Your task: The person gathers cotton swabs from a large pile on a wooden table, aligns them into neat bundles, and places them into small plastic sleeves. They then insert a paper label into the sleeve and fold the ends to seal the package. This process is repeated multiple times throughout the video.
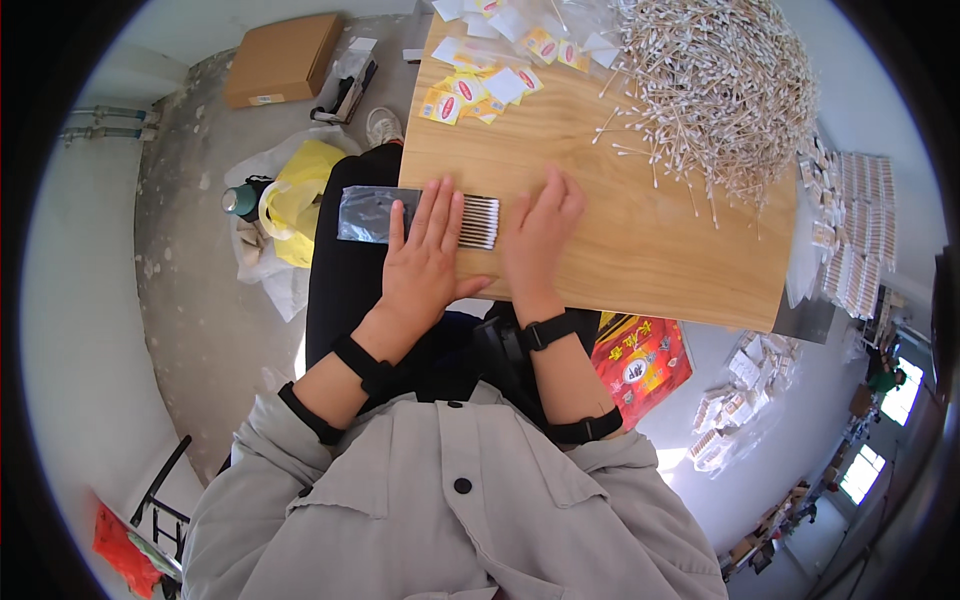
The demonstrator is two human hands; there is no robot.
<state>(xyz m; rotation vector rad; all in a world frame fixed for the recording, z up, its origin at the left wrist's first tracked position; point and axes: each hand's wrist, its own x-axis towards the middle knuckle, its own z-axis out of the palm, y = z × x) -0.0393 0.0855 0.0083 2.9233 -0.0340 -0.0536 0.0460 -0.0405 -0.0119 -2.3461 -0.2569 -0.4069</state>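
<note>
The left hand (pixel 425 250) lies flat on a row of cotton swabs (pixel 478 221) at the near edge of the wooden surface (pixel 620 240), fingers (pixel 432 205) spread and pressing down on the sticks. The swab tips stick out just beyond the fingertips on the right side. From under the palm, on the left, a clear plastic bag (pixel 368 213) reaches out past the edge of the surface. The right hand (pixel 538 238) rests just beside the row on its right, fingers held together and slightly curled, touching or nearly touching the swab tips; it pinches nothing.

The swabs look very light and thin, stiff enough to stay straight yet easy to roll or scatter, so the row is best held by flat pressure across the sticks, or squeezed from both ends. The bag looks soft, thin and slippery; its open edge is the likely place to grip.

Beyond the fingers lie a big heap of loose swabs (pixel 715 85) and small paper labels (pixel 480 85).
</note>
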